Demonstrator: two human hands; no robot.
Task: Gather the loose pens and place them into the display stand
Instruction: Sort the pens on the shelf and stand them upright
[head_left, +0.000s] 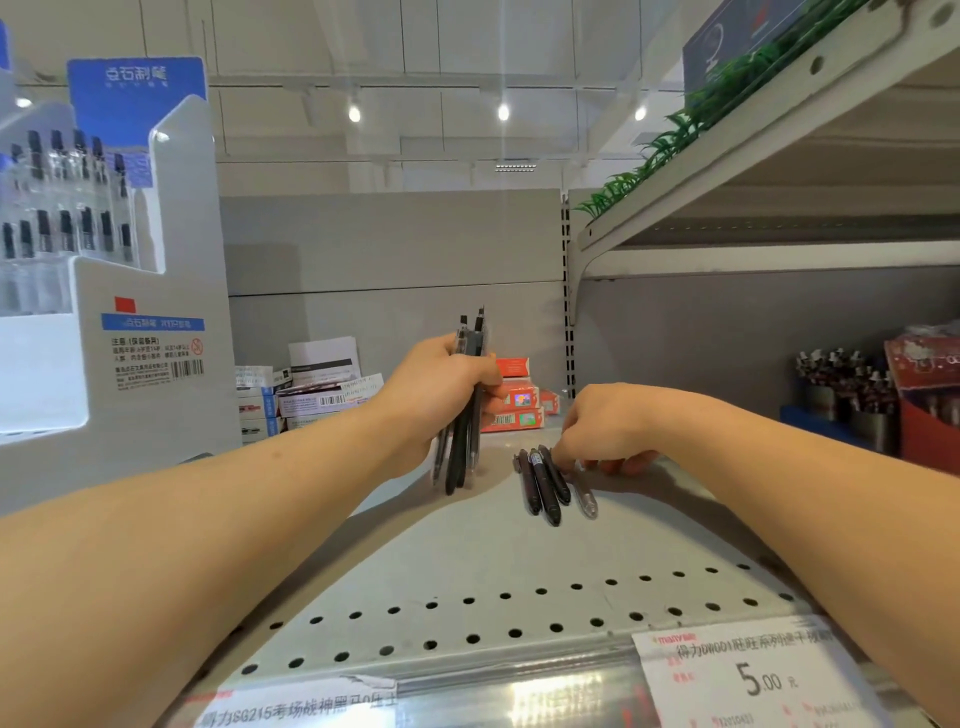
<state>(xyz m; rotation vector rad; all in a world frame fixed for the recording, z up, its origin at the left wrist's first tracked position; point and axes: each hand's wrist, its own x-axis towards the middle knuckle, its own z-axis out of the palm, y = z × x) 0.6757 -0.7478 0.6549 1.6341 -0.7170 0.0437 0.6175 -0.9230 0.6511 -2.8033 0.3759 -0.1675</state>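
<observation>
My left hand (436, 395) grips a bundle of dark pens (462, 447) upright above the grey shelf (467, 551). To its right, several loose pens (545, 483), dark ones and a clear one, lie side by side on the shelf. My right hand (608, 426) reaches down over their far ends, its fingertips curled onto them. The white and blue display stand (150, 291) rises at the left, with rows of pens standing in its clear tiers.
Small stationery boxes (306, 400) and red packs (514, 405) are stacked at the back of the shelf. A white upper shelf (779, 171) overhangs on the right, with pen cups (847, 400) below it. Price labels (748, 675) line the perforated front edge.
</observation>
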